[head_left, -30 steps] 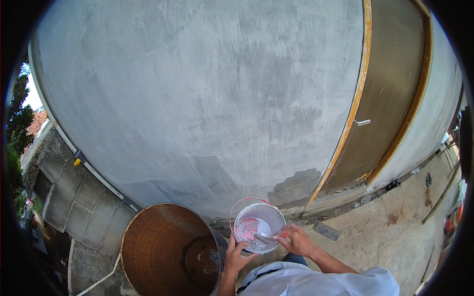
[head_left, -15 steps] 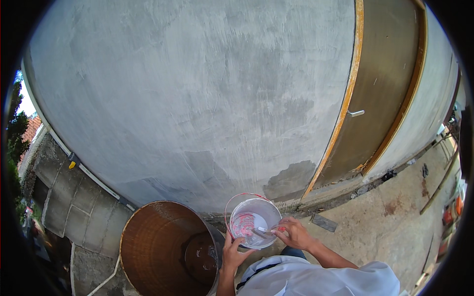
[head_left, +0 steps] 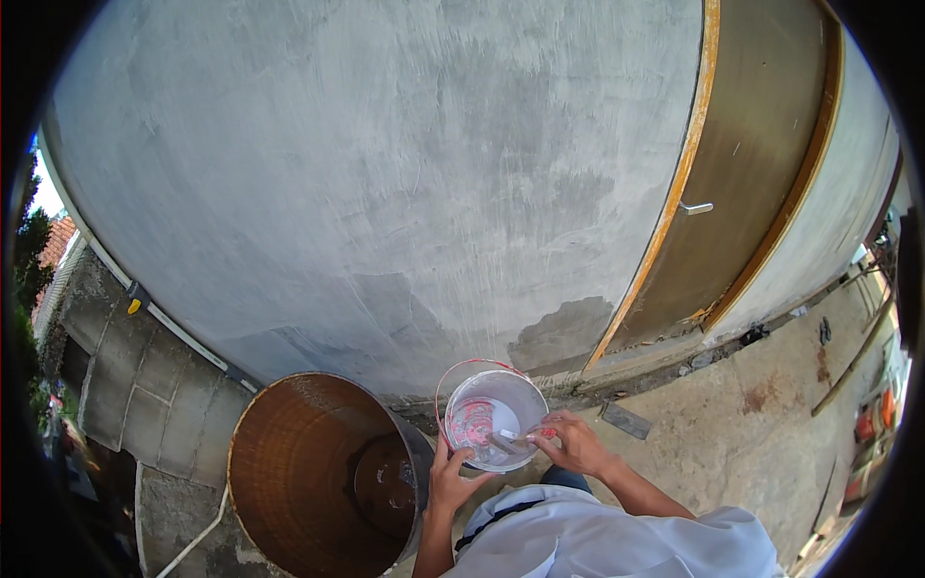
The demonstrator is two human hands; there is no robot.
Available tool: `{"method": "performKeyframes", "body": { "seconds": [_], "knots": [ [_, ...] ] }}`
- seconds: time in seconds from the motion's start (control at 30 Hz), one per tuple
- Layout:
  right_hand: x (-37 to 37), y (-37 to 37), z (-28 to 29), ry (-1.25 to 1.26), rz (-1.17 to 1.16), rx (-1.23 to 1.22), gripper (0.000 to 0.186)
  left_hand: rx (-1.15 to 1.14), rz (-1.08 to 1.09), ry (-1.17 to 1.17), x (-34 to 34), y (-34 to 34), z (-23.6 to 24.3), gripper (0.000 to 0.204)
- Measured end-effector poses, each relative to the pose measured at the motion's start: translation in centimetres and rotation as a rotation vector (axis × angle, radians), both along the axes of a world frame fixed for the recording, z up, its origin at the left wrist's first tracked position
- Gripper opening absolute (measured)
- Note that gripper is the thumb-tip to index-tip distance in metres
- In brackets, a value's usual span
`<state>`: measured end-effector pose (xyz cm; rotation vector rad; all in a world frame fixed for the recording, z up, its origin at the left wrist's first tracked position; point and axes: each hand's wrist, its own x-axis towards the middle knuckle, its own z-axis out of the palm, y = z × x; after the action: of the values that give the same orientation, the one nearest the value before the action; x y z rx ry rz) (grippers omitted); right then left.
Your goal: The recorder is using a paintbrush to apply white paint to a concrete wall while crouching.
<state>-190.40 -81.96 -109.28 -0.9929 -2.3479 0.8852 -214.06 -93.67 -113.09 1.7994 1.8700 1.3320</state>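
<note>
Grey plaster wall (head_left: 385, 193) fills the upper frame; lower centre, the left hand (head_left: 453, 481) clasps a round white plastic bucket (head_left: 525, 393), likely light, slippery, best held by its rim; right hand (head_left: 576, 445) pinches a red-handled tool (head_left: 506, 444).

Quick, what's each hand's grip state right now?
Left hand: closed on the white bucket at its rim.
Right hand: closed, holding a red-handled tool in the bucket.

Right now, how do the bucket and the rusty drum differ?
The drum is much bigger than the bucket. The drum's inside is rusty brown; the bucket's is whitish with pink smears. The left hand holds the bucket; no hand holds the drum. Both are round and open-topped.
</note>
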Motion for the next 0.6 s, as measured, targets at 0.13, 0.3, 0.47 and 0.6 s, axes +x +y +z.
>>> {"method": "performKeyframes", "body": {
  "seconds": [0.13, 0.3, 0.47, 0.6],
  "knots": [
    [0.1, 0.1, -0.2, 0.007, 0.006, 0.007, 0.027, -0.058, -0.002, -0.034, 0.2, -0.3, -0.1, 0.050],
    [0.0, 1.1, 1.7, 0.112, -0.040, 0.018, 0.024, -0.067, 0.000, -0.094, 0.1, -0.3, -0.5, 0.052],
    [0.5, 4.1, 6.3, 0.192, -0.065, 0.003, 0.024, -0.064, 0.070, -0.095, -0.3, -0.3, -0.2, 0.053],
    [0.6, 7.6, 10.4, 0.204, -0.065, 0.109, 0.025, -0.068, 0.113, -0.063, -1.1, -0.5, -0.3, 0.053]
  ]
}}
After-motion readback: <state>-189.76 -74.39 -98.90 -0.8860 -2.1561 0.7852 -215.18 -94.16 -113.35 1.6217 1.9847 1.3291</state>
